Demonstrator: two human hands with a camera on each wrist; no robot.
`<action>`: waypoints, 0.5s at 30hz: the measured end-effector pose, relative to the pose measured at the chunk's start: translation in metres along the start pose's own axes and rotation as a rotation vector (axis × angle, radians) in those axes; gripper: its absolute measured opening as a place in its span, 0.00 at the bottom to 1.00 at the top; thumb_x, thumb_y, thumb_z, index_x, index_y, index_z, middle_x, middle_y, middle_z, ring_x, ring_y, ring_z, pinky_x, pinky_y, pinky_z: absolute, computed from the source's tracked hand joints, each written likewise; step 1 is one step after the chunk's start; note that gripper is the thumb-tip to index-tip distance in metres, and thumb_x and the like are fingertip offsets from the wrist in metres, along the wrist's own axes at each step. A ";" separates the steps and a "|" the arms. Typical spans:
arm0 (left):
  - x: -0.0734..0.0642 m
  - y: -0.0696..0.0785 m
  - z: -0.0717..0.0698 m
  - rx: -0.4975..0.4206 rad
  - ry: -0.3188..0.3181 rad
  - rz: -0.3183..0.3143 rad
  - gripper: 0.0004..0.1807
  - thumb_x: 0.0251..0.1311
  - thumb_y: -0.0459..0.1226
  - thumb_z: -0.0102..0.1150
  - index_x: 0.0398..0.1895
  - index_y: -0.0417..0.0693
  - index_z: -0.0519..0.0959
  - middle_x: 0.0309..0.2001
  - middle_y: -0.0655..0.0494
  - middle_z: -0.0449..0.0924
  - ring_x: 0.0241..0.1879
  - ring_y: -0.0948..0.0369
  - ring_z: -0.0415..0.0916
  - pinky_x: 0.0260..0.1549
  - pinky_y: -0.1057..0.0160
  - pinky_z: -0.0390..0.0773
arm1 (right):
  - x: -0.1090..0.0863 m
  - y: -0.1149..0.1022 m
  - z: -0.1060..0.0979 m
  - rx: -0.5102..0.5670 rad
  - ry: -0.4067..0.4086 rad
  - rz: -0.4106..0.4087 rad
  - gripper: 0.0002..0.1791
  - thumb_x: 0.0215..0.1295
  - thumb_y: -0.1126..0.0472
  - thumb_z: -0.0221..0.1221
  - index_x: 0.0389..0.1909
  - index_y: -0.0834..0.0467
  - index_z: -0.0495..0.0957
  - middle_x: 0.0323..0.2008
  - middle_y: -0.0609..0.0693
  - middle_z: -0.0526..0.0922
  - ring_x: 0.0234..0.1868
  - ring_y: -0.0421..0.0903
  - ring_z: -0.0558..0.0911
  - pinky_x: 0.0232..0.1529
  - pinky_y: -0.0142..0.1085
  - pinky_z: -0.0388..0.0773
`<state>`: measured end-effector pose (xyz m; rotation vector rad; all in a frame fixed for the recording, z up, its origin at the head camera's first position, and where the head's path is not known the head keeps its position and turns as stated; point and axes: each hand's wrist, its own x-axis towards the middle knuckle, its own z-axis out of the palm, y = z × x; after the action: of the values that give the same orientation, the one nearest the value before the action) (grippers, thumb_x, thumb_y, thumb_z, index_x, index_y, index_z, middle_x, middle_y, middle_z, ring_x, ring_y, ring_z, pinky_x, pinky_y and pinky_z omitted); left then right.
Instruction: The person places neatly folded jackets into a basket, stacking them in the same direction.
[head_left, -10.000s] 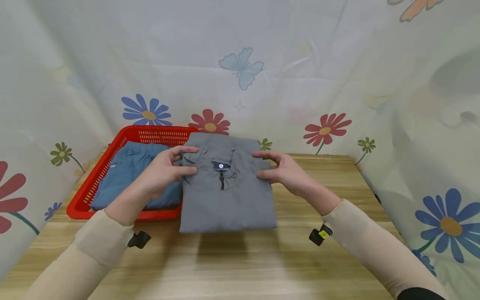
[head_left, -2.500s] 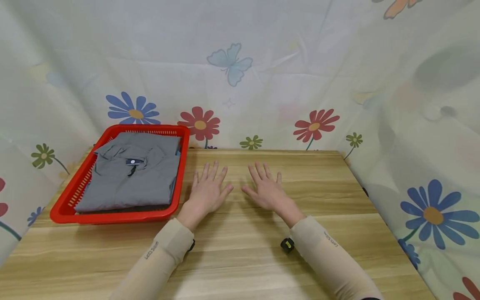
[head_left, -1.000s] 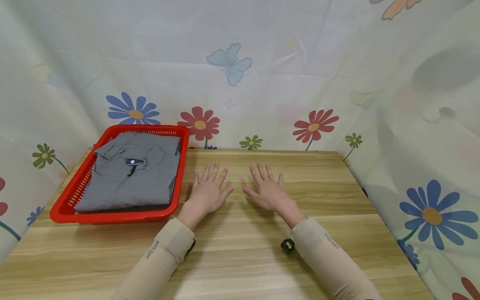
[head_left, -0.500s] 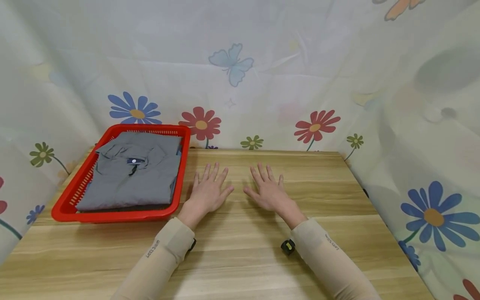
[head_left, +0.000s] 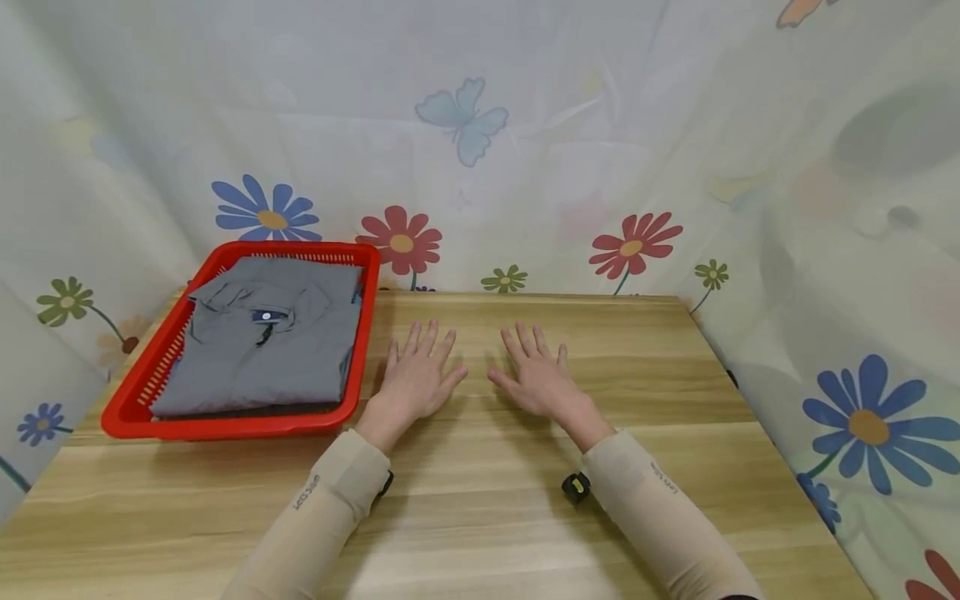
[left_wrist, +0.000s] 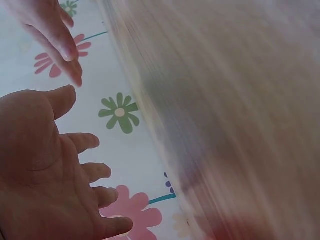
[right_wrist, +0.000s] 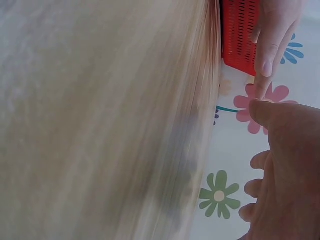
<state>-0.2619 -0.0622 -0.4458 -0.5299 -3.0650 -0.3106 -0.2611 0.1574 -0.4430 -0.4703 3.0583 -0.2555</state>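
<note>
My left hand hovers palm down over the wooden table, fingers straight and spread, just right of the red basket. Level with it on the right is my right hand, held the same way. Neither holds anything; both wrist views show a gap between palm and tabletop. A folded grey shirt with a dark neck label and a short zip pull lies collar up inside the basket. Beneath it, a sliver of blue cloth shows at the right side; the rest of that cloth is hidden.
The wooden table runs back to a flower-printed curtain, which also hangs along the left and right sides. In the right wrist view the basket's slotted wall stands close to the table's far edge.
Ten seconds ago both hands held the folded grey shirt in front of me; by 2.5 seconds ago it lay in the basket, hands apart from it. Since then the hands have barely moved.
</note>
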 end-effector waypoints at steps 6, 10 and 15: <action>0.013 0.079 0.024 -0.076 -0.131 0.302 0.39 0.68 0.62 0.36 0.76 0.54 0.49 0.75 0.45 0.38 0.73 0.43 0.32 0.63 0.33 0.38 | -0.104 0.046 -0.002 0.037 -0.028 0.298 0.45 0.67 0.31 0.44 0.77 0.49 0.42 0.75 0.53 0.36 0.74 0.57 0.38 0.63 0.67 0.42; -0.004 0.084 0.024 -0.137 -0.255 0.467 0.41 0.67 0.61 0.41 0.77 0.52 0.46 0.75 0.42 0.38 0.72 0.39 0.37 0.61 0.29 0.42 | -0.172 0.034 -0.004 -0.001 -0.155 0.410 0.46 0.65 0.34 0.52 0.76 0.51 0.47 0.75 0.56 0.39 0.74 0.57 0.44 0.63 0.62 0.55; -0.045 -0.028 -0.001 -0.150 -0.385 0.423 0.45 0.66 0.62 0.43 0.75 0.42 0.48 0.70 0.27 0.41 0.66 0.27 0.40 0.51 0.22 0.49 | -0.173 -0.010 -0.013 -0.081 -0.367 0.343 0.49 0.62 0.29 0.50 0.76 0.49 0.46 0.75 0.57 0.40 0.74 0.57 0.44 0.63 0.60 0.59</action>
<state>-0.2285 -0.1032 -0.4522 -1.3647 -3.1707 -0.4731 -0.0943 0.2018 -0.4268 0.0131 2.7296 -0.0264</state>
